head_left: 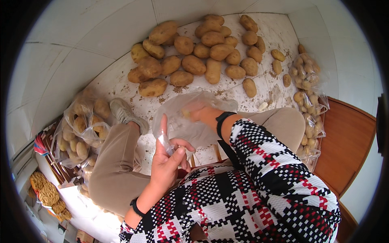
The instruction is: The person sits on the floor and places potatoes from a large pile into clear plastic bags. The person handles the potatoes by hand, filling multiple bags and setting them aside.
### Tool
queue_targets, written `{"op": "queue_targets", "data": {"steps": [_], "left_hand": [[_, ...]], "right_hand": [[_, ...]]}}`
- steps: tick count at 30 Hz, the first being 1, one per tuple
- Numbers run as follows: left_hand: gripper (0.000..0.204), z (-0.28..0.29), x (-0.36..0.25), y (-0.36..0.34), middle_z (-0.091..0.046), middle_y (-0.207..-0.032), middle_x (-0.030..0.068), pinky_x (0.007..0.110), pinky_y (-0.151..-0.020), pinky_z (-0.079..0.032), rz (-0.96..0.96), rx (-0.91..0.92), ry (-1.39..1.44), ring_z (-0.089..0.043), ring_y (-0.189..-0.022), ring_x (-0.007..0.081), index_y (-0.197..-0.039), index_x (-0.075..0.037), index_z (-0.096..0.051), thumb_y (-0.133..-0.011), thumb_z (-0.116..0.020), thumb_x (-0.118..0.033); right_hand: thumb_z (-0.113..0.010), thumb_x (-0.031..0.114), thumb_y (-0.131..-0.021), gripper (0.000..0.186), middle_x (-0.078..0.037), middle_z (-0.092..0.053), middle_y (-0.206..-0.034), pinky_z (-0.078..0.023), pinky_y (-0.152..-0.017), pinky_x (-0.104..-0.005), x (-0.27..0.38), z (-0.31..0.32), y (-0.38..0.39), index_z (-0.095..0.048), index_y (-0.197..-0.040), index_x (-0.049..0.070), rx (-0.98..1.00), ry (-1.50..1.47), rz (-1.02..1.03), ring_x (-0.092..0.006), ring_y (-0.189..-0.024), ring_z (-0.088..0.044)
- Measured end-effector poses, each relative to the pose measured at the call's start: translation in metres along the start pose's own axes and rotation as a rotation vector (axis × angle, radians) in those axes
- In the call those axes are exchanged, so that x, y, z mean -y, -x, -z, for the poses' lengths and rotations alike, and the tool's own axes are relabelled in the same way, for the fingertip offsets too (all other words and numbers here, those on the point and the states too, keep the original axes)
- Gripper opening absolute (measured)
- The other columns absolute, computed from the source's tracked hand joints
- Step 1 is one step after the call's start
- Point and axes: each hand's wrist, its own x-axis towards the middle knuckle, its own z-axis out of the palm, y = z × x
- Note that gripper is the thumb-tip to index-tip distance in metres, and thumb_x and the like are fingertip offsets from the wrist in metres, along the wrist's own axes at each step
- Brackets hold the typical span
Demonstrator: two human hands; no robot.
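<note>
A translucent plastic bag (174, 117) is spread between my knees. My left hand (170, 162) grips its edge, index finger raised and the other fingers curled at the crumpled plastic. My right hand (200, 114) reaches inside the bag; its fingers are veiled by the plastic, beside a blurry pale-yellow shape I cannot make out. Loose potatoes (190, 65) of mixed sizes lie on the dirty white floor (263, 69) beyond the bag, and a few smaller ones (277, 54) lie apart to their right.
Bags of potatoes lie at the left (81, 125) and right (308, 101). Behind are a wooden rack (56, 158) and mesh sacks (48, 192). A pale wall (89, 36) curves round the potatoes; a wooden panel (340, 141) stands at the right.
</note>
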Motion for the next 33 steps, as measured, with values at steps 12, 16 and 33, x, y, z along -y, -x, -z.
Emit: {"op": "queue_targets", "data": {"steps": [12,16,33], "left_hand": [[0.081,-0.008,-0.006,-0.008,-0.057,-0.090,0.0128,0.019,-0.046,-0.043,-0.039,0.039,-0.016,-0.043,-0.052,0.0061,-0.144,-0.014,0.002,-0.086,-0.055,-0.013],[0.082,-0.015,-0.006,-0.012,-0.057,-0.090,0.0129,0.018,-0.046,-0.042,-0.020,0.035,-0.043,-0.043,-0.051,0.0059,-0.144,-0.014,0.002,-0.086,-0.056,-0.013],[0.085,-0.031,0.000,-0.042,-0.057,-0.093,0.0147,0.020,-0.041,-0.044,0.001,0.008,-0.067,-0.044,-0.048,0.0058,-0.143,-0.015,0.003,-0.084,-0.058,-0.011]], "right_hand": [[-0.064,0.017,-0.072,0.031,-0.012,-0.063,-0.104,-0.047,-0.080,-0.0373,-0.003,0.008,0.016,-0.063,-0.102,0.009,-0.162,-0.151,0.144,-0.0276,-0.096,-0.059],[-0.066,0.020,-0.073,0.029,-0.009,-0.064,-0.095,-0.048,-0.077,-0.0331,-0.020,0.078,0.094,-0.063,-0.099,0.006,0.116,-0.288,0.477,-0.0221,-0.087,-0.061],[-0.076,0.027,-0.060,0.045,-0.020,-0.063,-0.099,-0.050,-0.080,-0.0356,-0.286,0.022,0.095,-0.064,-0.095,0.002,-0.174,-0.221,-0.806,-0.0286,-0.093,-0.061]]}}
